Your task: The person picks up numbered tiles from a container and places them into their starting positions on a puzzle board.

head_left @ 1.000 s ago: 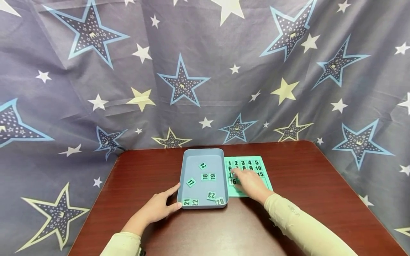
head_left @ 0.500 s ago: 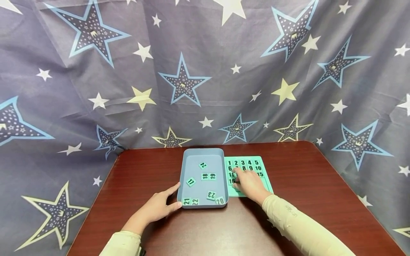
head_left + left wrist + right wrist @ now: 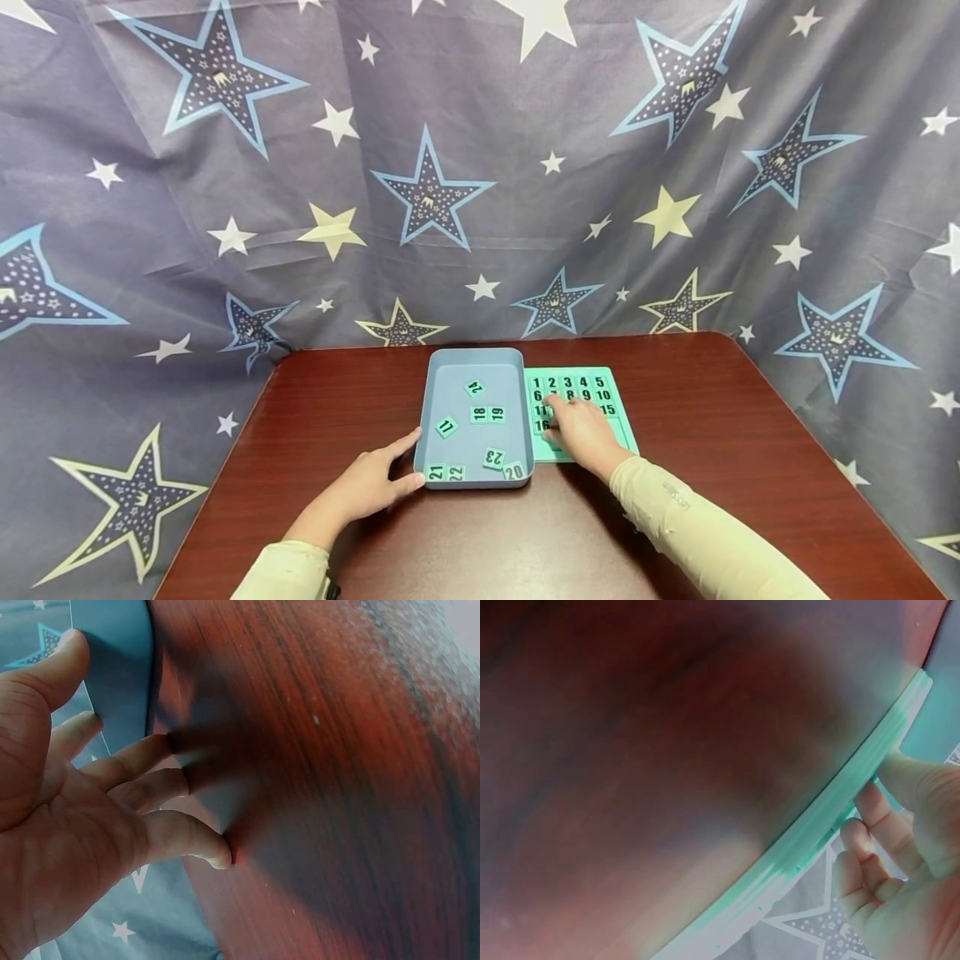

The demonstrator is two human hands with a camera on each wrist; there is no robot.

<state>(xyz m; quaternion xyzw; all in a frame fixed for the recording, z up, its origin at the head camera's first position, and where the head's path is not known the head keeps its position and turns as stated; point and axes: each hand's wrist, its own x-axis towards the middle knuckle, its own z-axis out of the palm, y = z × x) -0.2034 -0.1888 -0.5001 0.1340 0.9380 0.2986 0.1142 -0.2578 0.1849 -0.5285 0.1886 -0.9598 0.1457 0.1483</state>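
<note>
My left hand (image 3: 367,485) rests at the left side of a blue-grey tray (image 3: 423,442), its fingers spread and its thumb at the near-left corner. In the left wrist view the tray wall (image 3: 120,675) stands beside these fingers. Over a mint-green number board (image 3: 553,456) lies my right hand (image 3: 588,429), thumb and index finger bent and apart, near the 16 tile (image 3: 542,426). No tile shows between them. The hand hides part of the board's middle rows. In the right wrist view the board's edge (image 3: 810,825) runs past the bent fingers (image 3: 859,840).
Loose number tiles lie in the tray, among them 17 (image 3: 446,427), 19 (image 3: 496,414), 24 (image 3: 474,387) and 20 (image 3: 513,472). Tray and board stand side by side on a dark red table (image 3: 480,542). A star-patterned cloth (image 3: 480,167) hangs behind.
Both hands stay nearly still. The right hand's thumb has shifted very slightly beside the 16 tile; tray and tiles keep their places.
</note>
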